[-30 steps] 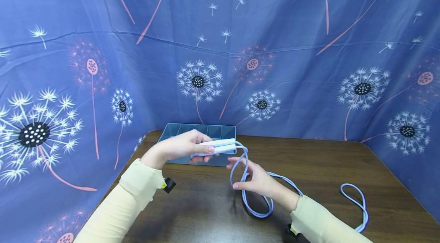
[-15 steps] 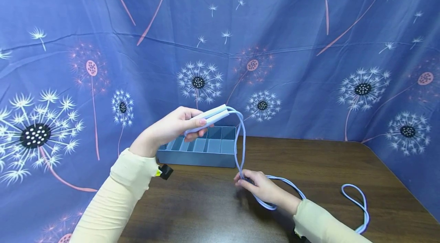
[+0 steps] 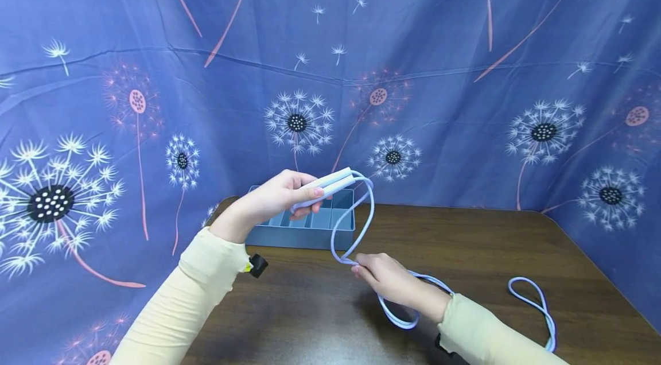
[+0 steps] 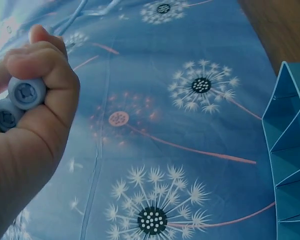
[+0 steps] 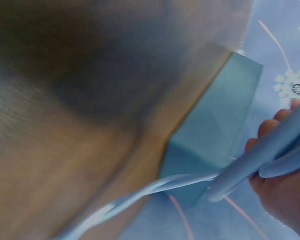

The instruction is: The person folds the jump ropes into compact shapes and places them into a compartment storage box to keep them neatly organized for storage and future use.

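Note:
My left hand (image 3: 276, 195) grips the two pale-blue handles (image 3: 333, 182) of a jump rope side by side, raised in front of the divided box. In the left wrist view, the round handle ends (image 4: 28, 94) poke out of the curled fingers (image 4: 57, 75). From the other handle ends the thin light-blue cord (image 3: 369, 213) loops down to my right hand (image 3: 389, 279), which pinches it between thumb and fingers low over the table. More cord hangs in a loop below that hand. The right wrist view shows the handles (image 5: 270, 155) and part of the holding hand.
A blue-grey box (image 3: 304, 237) with several compartments stands at the back left of the brown wooden table (image 3: 480, 244). Another bend of the cord (image 3: 539, 305) lies on the table at right. A blue dandelion-print cloth (image 3: 454, 124) hangs behind.
My left hand rose with the handles, then dipped slightly and moved right. My right hand, loosely spread beside the cord at first, has lowered and closed its fingers on it.

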The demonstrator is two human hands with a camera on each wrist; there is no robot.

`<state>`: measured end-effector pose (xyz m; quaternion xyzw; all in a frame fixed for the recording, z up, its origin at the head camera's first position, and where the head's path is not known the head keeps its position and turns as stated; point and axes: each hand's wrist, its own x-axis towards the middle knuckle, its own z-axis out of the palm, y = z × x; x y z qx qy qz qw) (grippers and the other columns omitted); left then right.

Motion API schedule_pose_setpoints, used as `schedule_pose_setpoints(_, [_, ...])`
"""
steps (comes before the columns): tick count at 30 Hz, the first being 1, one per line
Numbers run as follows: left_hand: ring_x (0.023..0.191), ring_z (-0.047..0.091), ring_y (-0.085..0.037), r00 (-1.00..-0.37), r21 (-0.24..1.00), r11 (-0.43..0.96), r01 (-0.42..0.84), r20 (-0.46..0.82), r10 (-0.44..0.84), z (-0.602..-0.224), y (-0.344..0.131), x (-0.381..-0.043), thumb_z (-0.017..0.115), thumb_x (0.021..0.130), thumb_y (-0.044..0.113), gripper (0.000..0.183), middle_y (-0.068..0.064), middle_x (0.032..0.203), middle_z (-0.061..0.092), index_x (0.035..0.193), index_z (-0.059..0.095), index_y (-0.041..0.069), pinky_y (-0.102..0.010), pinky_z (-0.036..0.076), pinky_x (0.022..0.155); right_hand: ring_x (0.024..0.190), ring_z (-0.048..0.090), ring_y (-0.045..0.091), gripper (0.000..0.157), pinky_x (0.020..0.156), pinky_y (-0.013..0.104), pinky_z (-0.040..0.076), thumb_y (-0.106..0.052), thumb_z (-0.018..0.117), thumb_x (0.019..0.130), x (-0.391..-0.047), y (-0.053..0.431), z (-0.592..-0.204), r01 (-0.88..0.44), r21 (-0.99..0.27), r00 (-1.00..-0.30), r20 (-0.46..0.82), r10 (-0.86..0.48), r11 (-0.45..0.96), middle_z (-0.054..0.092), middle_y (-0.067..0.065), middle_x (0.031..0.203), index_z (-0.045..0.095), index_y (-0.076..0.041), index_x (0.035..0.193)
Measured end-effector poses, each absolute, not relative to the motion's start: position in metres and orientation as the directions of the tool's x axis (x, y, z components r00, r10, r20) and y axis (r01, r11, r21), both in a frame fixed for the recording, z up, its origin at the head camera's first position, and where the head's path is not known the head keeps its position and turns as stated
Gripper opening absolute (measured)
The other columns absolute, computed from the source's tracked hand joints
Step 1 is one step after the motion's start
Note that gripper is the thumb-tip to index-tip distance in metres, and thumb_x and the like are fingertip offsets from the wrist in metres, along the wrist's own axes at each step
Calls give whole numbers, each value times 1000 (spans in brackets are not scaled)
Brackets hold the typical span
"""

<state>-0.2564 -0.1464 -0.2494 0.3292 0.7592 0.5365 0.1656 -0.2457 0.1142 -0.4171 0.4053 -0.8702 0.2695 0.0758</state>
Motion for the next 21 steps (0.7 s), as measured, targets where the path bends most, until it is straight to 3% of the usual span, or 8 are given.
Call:
schedule_pose_setpoints(7, [49, 43, -12, -730, 916, 277, 292, 26, 683, -258, -139, -255, 52, 98, 22, 24, -5, 73, 58, 102, 61, 0, -25, 37, 48, 51, 36, -4, 15, 45, 18, 33, -23, 62, 92, -245, 116, -385, -710, -329, -704, 296, -646, 623, 43, -17, 58, 64, -20, 77])
schedule_pose_setpoints(12, [48, 43, -12, -641, 917, 267, 297, -16, 768, -266, -134, -252, 52, 98, 20, 23, -8, 72, 57, 96, 62, -1, -24, 37, 46, 50, 36, -2, 15, 46, 18, 34, -20, 64, 89, -254, 124, -367, -701, -319, -713, 292, -637, 638, 46, -13, 56, 66, -15, 76])
schedule_pose_setpoints(16, [47, 43, -11, -579, 901, 293, 319, -59, 813, -272, -126, -248, 52, 97, 20, 24, -8, 71, 58, 94, 63, -1, -23, 36, 45, 50, 38, 1, 15, 48, 19, 37, -15, 67, 87, -262, 132, -352, -687, -363, -725, 283, -628, 630, 48, -11, 56, 63, -11, 73])
schedule_pose_setpoints(21, [45, 42, -11, -562, 885, 336, 321, -108, 820, -279, -119, -247, 54, 96, 19, 23, -3, 69, 59, 93, 64, -2, -22, 35, 43, 50, 46, 4, 14, 48, 21, 42, 0, 60, 84, -268, 139, -331, -605, -473, -784, 217, -581, 640, 52, -7, 58, 62, -10, 74])
